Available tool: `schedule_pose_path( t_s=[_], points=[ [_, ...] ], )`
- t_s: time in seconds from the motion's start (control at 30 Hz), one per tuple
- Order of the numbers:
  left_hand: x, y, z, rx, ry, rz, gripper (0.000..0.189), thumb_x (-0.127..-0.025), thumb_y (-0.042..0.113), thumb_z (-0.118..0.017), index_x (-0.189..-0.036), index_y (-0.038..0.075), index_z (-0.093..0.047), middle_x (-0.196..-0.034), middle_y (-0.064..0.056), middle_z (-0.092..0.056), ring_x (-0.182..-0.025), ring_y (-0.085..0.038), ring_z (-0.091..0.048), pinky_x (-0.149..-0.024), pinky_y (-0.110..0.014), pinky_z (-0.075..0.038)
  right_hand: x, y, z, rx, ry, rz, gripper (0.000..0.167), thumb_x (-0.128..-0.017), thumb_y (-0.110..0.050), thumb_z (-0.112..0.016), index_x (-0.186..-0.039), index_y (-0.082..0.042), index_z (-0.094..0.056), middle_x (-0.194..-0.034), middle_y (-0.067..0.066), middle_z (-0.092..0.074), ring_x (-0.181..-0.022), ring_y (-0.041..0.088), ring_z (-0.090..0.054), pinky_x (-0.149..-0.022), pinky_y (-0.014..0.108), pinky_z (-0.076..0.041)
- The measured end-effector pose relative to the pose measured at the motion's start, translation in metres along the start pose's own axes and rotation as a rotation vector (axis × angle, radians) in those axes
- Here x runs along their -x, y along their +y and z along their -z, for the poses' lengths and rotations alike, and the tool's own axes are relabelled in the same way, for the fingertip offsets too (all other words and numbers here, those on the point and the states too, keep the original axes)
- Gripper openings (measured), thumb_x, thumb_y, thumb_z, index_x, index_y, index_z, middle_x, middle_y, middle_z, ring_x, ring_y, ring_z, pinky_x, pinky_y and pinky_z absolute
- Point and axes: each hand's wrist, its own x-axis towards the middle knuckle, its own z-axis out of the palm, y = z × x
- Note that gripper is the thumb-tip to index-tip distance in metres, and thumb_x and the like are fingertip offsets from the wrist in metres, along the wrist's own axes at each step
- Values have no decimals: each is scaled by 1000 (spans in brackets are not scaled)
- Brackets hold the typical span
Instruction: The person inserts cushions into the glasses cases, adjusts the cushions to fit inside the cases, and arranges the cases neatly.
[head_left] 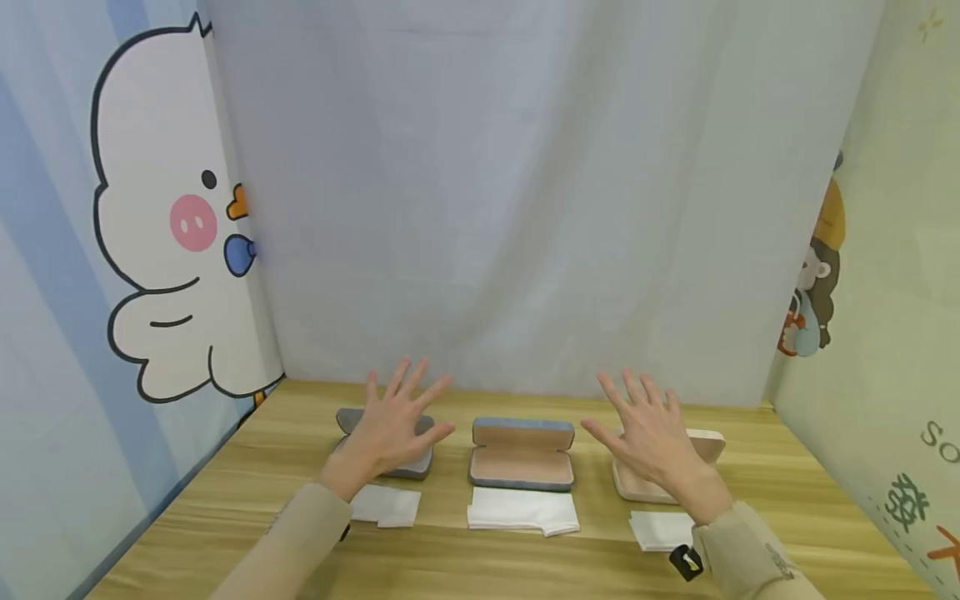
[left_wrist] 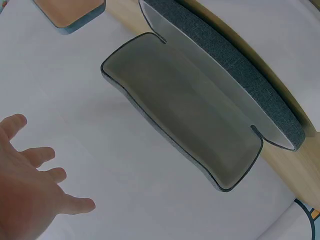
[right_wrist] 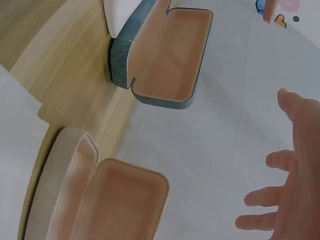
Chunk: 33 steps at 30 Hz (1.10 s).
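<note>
Both hands are raised with fingers spread and hold nothing. In the head view my left hand (head_left: 392,432) hovers in front of a dark grey glasses case (head_left: 418,468), hiding part of it. That case (left_wrist: 185,110) stands with its lid up and nothing inside in the left wrist view. My right hand (head_left: 654,440) similarly covers part of a cream glasses case (head_left: 636,487), whose lid is also raised. Between the hands stands a blue glasses case (head_left: 522,467) with a peach lining, lid up. The right wrist view shows the cream case (right_wrist: 127,205) and blue case (right_wrist: 172,55) unfilled.
Folded white cloths lie in front of the cases: one at left (head_left: 390,505), one in the middle (head_left: 521,509), one at right (head_left: 660,532). All rest on a wood-grain table (head_left: 480,567). A grey-white curtain (head_left: 510,200) hangs behind, with printed curtains at both sides.
</note>
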Motion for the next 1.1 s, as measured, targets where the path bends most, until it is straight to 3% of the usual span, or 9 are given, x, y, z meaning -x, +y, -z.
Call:
schedule_pose_path(
  t_s=[0.17,0.4,0.57,0.7,0.8,0.87,0.93,1.03,1.1],
  points=[
    [-2,-11,10,53,7,-10,66,-93,51,-56,-150,27,-34,-157,-17,-28,-144,-44,-25,-109,-77,-19,-5,-4,1,-11,6,36,75,-93,-61,-47,-152,-17,-30,-150,25,-37,-135,47,-39,-104,67,-37],
    [7,-39,27,120,47,24,63,-95,42,-58,-150,22,-35,-148,-23,-39,-134,-46,-39,-108,-67,-34,-11,-24,0,-198,-8,75,70,-96,-51,-50,-150,-11,-33,-146,21,-45,-129,43,-47,-103,64,-40],
    [21,-60,38,237,34,103,61,-97,36,-56,-150,15,-34,-142,-24,-44,-128,-44,-45,-102,-63,-43,-16,-47,-5,-349,56,118,59,-95,-42,-58,-142,-8,-45,-135,15,-58,-117,38,-56,-95,55,-50],
    [30,-74,46,330,-23,208,61,-99,38,-52,-148,7,-34,-134,-26,-49,-115,-41,-54,-91,-56,-51,-20,-69,-11,-539,98,155,45,-93,-29,-63,-130,-3,-56,-111,13,-67,-95,24,-62,-79,39,-56],
    [38,-88,48,385,-108,288,56,-100,35,-52,-139,-3,-38,-106,-22,-61,-83,-29,-60,-68,-41,-53,-22,-91,-18,-805,-11,158,36,-95,-23,-62,-123,0,-59,-91,10,-67,-69,14,-60,-59,27,-53],
    [44,-98,46,458,-205,360,53,-100,32,-52,-133,-6,-36,-83,-14,-60,-61,-19,-52,-54,-32,-47,-22,-106,-24,-1003,-139,120,33,-97,-22,-58,-121,0,-59,-85,10,-67,-56,10,-56,-48,23,-49],
    [51,-106,43,537,-300,443,52,-100,27,-53,-131,-8,-30,-65,-6,-51,-50,-14,-41,-46,-26,-42,-22,-121,-31,-1175,-279,47,33,-99,-23,-55,-122,0,-58,-85,14,-66,-50,10,-54,-42,21,-44],
    [64,-111,41,634,-436,581,55,-99,24,-52,-133,-6,-21,-66,-4,-46,-47,-13,-41,-44,-26,-47,-20,-140,-43,-1334,-430,-48,33,-99,-24,-54,-123,-1,-55,-88,15,-66,-48,10,-55,-39,20,-41],
    [73,-112,42,650,-494,641,56,-97,24,-53,-131,-6,-20,-68,-7,-47,-50,-16,-48,-47,-28,-53,-18,-151,-51,-1417,-515,-105,35,-99,-24,-54,-124,1,-53,-91,17,-66,-49,10,-57,-39,19,-41]
  ],
)
